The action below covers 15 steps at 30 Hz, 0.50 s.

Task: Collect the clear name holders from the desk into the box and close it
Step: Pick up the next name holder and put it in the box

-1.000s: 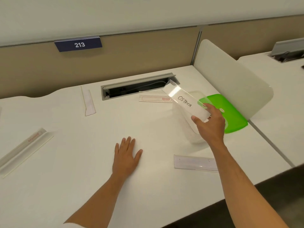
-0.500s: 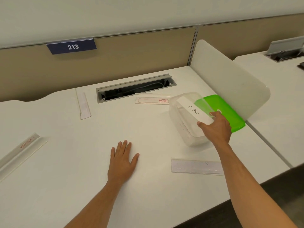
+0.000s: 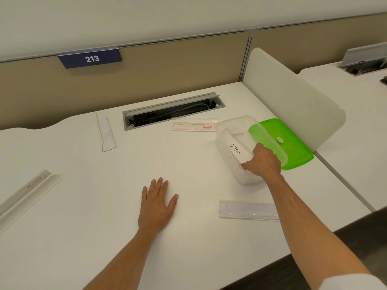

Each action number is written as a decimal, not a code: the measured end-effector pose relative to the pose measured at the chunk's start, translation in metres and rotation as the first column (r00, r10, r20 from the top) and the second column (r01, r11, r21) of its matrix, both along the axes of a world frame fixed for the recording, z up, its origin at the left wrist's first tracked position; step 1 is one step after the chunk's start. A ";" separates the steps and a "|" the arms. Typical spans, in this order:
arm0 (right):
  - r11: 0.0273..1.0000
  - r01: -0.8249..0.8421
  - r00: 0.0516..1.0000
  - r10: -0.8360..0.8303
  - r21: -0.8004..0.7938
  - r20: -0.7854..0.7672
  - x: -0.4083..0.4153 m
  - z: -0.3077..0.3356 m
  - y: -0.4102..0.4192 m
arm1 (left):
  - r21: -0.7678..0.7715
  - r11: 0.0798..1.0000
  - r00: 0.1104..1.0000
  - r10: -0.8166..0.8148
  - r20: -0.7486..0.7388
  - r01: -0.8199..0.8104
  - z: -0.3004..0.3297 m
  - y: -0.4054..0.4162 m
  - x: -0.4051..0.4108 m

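Head view: right hand [image 3: 262, 162] pinches the "OSTRICH" name holder [image 3: 237, 150] inside the clear box [image 3: 234, 126]; left hand [image 3: 158, 203] lies flat, fingers spread, on the desk [image 3: 83, 206].

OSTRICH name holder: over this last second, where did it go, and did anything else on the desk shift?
The right hand lowered the OSTRICH name holder from above the rim down into the clear box, and grips it there. The left hand stayed flat on the desk. The four other holders and the green lid kept their places.
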State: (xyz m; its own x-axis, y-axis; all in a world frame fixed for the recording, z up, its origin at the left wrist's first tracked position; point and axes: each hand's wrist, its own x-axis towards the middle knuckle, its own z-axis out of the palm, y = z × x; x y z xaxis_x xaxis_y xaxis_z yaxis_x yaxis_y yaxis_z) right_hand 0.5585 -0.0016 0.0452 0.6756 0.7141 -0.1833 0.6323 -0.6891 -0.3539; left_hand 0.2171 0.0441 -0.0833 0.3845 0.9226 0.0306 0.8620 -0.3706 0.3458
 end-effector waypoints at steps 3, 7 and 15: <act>0.998 -0.025 1.000 0.026 -0.063 0.008 0.000 -0.002 0.003 | -0.005 1.000 1.000 -0.002 -0.007 0.002 0.000 0.000 -0.001; 0.990 -0.040 0.999 0.043 -0.132 0.018 -0.001 -0.004 0.007 | -0.014 1.000 1.000 -0.003 -0.005 0.002 0.001 0.001 0.001; 0.981 -0.044 0.999 0.048 -0.187 0.017 0.000 -0.007 0.012 | -0.018 1.000 1.000 -0.004 -0.010 0.003 0.002 0.001 0.000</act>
